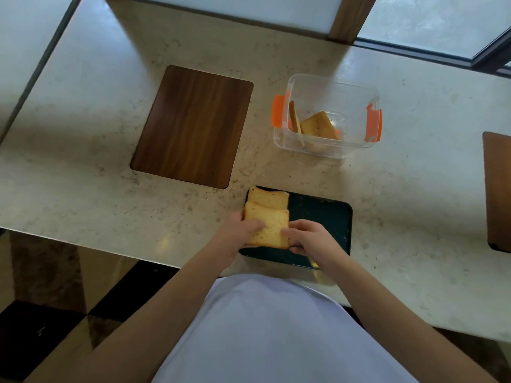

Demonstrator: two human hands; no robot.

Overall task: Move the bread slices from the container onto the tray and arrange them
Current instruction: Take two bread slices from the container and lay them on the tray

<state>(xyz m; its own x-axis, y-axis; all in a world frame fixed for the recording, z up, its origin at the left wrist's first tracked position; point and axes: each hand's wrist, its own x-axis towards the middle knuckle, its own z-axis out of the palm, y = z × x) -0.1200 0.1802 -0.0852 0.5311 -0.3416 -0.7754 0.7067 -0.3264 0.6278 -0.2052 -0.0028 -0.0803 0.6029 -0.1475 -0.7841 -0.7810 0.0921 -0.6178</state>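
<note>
A dark green tray [323,217] lies at the near edge of the stone counter. On its left side a bread slice [269,199] rests flat at the far end. A second bread slice [272,225] overlaps it nearer me. My left hand [240,226] grips this nearer slice at its left edge, and my right hand [307,236] holds its right edge with fingers on top. Behind the tray stands a clear plastic container [331,87] with orange clips, where more bread slices [318,125] lean inside.
A dark wooden inlay panel [193,125] is set into the counter to the left of the container. Another wooden panel [497,189] sits at the right edge. Frosted windows run along the far side. The counter's near edge drops to a dark floor at lower left.
</note>
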